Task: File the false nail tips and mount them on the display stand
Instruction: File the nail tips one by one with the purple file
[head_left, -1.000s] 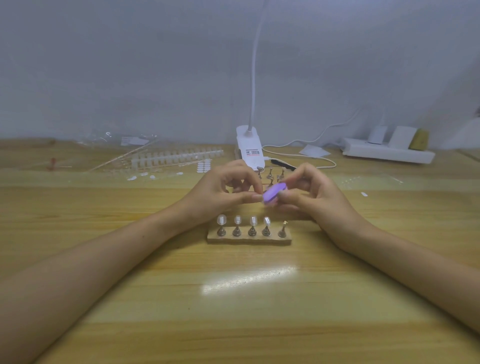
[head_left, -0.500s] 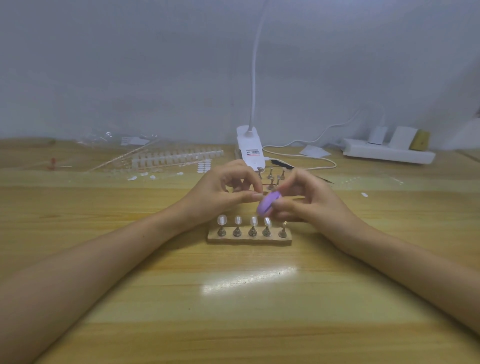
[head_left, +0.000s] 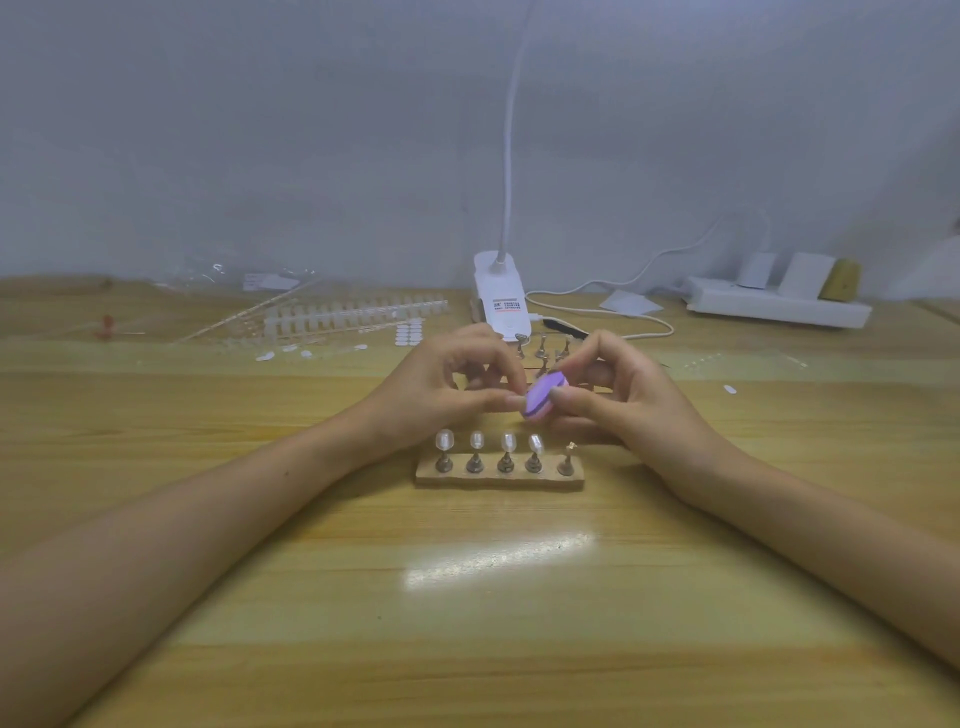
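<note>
**False nail tips (head_left: 508, 442): four on their pegs, one peg to fill**

Four clear tips stand upright on the first four pegs from the left of the display stand (head_left: 498, 477), which sits just in front of my hands. The bare peg (head_left: 569, 451) at its right end carries nothing. I judge this row four-fifths done, with the filing of the last piece in hand.

My right hand (head_left: 618, 400) grips the purple file (head_left: 544, 395) between thumb and curled fingers, its face tilted up toward the left. My left hand (head_left: 447, 387) has thumb and forefinger pinched tight against the file's lower edge. I take it the fifth tip is between them, though it is too small to make out.

A second stand (head_left: 543, 349) sits just behind my hands. Its pegs look bare as far as I can see, so more mounting probably waits. The rack (head_left: 358, 314) of unused tips lies well apart at the back left, with loose ones scattered near it.

The way from my fingers to the bare peg is short, down and toward me. The tight spot is the fourth mounted tip just beside that peg, and my right wrist hangs near the stand's right end. Behind my hands, the second stand and the lamp base (head_left: 501, 304) close things in. The widest room for moving is toward me, over the counter (head_left: 467, 623) between my forearms. Its near edge is out of view.
</note>
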